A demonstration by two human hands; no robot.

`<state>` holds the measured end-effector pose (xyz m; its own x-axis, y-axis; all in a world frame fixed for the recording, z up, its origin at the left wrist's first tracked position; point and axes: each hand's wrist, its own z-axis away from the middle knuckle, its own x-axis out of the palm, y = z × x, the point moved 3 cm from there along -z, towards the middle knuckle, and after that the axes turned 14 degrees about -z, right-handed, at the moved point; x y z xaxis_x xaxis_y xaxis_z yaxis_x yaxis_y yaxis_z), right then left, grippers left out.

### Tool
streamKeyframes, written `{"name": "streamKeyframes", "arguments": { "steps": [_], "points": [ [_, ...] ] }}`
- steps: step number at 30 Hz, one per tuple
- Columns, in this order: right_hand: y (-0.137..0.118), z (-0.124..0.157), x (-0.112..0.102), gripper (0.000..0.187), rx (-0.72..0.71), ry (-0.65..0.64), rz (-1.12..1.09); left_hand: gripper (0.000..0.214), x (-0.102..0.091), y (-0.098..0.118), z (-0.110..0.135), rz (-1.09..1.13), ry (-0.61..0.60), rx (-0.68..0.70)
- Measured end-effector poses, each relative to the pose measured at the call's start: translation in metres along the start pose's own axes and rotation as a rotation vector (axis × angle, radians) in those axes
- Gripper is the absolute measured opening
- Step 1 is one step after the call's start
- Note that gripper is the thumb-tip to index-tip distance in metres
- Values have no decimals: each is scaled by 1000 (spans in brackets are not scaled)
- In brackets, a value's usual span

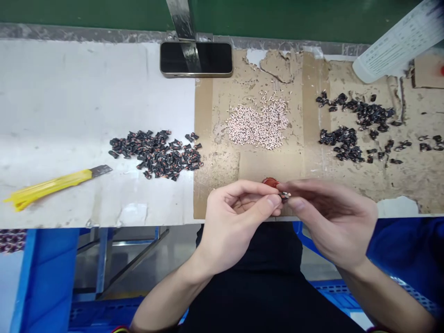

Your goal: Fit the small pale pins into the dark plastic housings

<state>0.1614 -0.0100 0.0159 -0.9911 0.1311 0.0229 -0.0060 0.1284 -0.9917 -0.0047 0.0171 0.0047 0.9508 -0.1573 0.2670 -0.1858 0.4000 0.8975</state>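
Note:
My left hand (239, 217) pinches a small black part (284, 196) with orange-copper and pale bits between thumb and forefinger. From the other side my right hand (333, 217) comes up to the part's pale end, thumb and fingertips drawn together. Whatever those fingertips hold is too small to make out. Just behind the fingers is a small round reddish-brown dish (270, 181), partly covered by them. Farther back lies a pile of tiny pale pinkish pieces (258, 122). Similar black parts lie in a left pile (159, 153) and in right-hand piles (347, 141).
A yellow utility knife (55, 185) lies at the left, blade showing. A black-screened phone (196, 60) sits at the back beneath a metal bracket (182, 21). At the back right a white bottle (391, 44) leans over the cardboard (222, 175). A blue crate (45, 277) stands below left.

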Motion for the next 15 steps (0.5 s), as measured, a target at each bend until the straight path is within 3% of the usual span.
{"name": "streamKeyframes", "arguments": {
  "steps": [4,10,13,15],
  "points": [
    [2,3,-3,44,-143,9,92,4,2,-2,0,31,-28,-46],
    [-1,3,-4,49,-164,37,165,34,10,-1,-2,99,-48,-73],
    [-3,5,-4,57,-211,87,200,40,15,-1,-3,103,-84,-106],
    [-1,2,-8,52,-272,75,249,39,12,-1,-5,25,-119,-96]
  ]
}}
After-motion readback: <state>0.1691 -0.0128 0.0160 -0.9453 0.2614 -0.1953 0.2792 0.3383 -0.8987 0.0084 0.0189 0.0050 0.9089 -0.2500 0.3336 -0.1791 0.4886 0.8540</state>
